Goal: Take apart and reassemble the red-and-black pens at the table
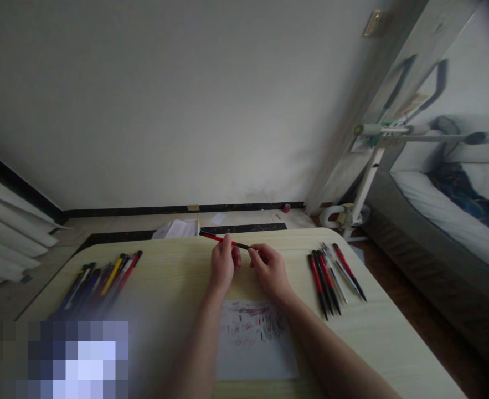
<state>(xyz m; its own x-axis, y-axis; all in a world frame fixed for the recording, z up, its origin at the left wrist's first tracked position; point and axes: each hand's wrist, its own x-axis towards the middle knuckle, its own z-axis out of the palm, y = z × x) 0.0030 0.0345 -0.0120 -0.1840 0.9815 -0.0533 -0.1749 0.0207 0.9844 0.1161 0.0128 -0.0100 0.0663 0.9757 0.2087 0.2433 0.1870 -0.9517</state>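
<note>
A red and black pen [215, 237] is held level above the far part of the table, between both hands. My left hand [223, 265] is closed around its red middle, thumb on top. My right hand [271, 270] pinches its black end at the right. Below my forearms lies a white sheet of paper [255, 363] with many short black and red pen strokes on its upper half. To the right of my right hand, several pens [329, 282], red-black and clear ones, lie side by side.
The pale wooden table [165, 288] carries another group of pens [103, 280] at the left, partly blurred. Papers in a box [178, 229] sit beyond the far edge, before a white wall [186, 111]. At the right stand a metal exercise frame [364, 183] and a sofa [447, 221].
</note>
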